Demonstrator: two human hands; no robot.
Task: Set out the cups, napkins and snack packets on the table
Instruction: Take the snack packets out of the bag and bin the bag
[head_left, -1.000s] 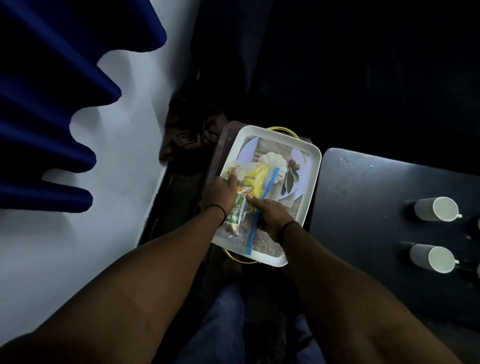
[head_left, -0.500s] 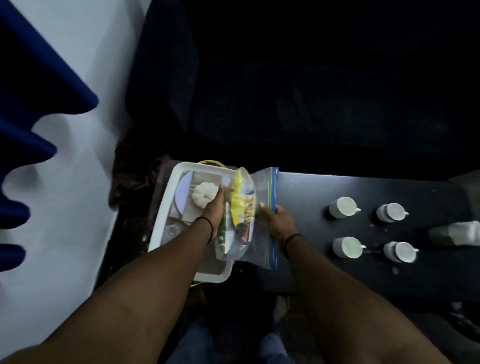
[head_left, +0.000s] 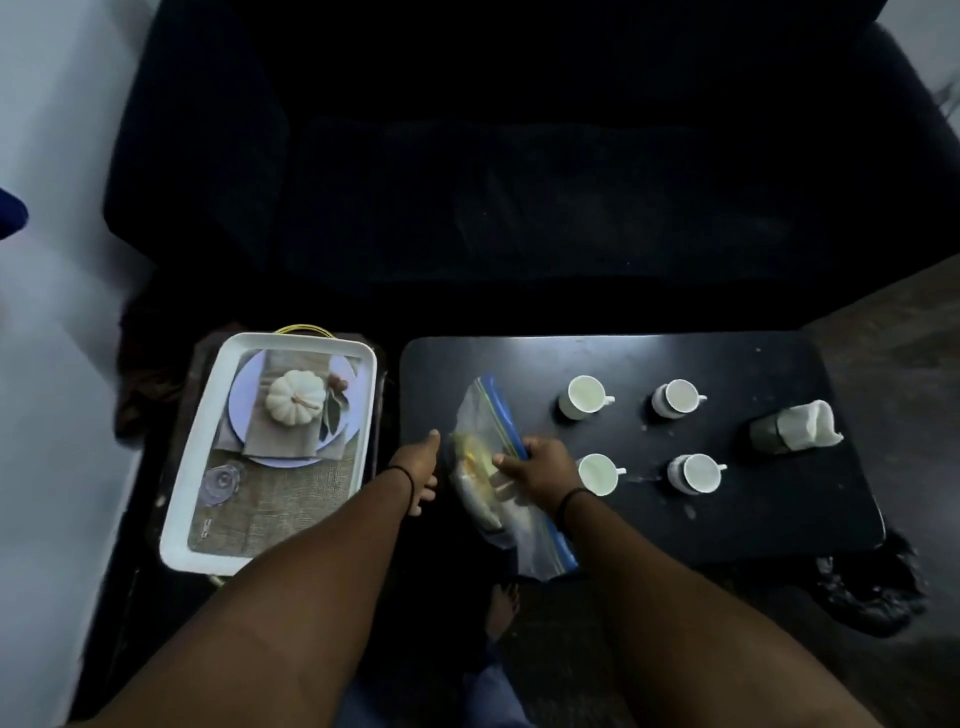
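A clear zip bag (head_left: 485, 415) with a blue seal strip holds yellow snack packets and lies on the left part of the black table (head_left: 727, 519), its lower end hanging over the front edge. My right hand (head_left: 537, 470) grips the bag near its middle. My left hand (head_left: 418, 465) hovers just left of the bag with relaxed fingers, holding nothing. Several white cups stand in two rows on the table, the nearest cup (head_left: 597, 474) beside my right wrist. A holder with white napkins (head_left: 797, 426) stands at the table's right end.
A white tray (head_left: 179, 493) with a printed pumpkin-and-plate picture sits on a dark stand left of the table. A dark sofa (head_left: 519, 182) fills the space behind. A white wall runs along the left. Dark clutter (head_left: 872, 592) lies on the floor at the table's right front corner.
The bag of snack packets moved from the white tray rightward onto the black table. My left hand let go of it; my right hand still holds it. The view swung right.
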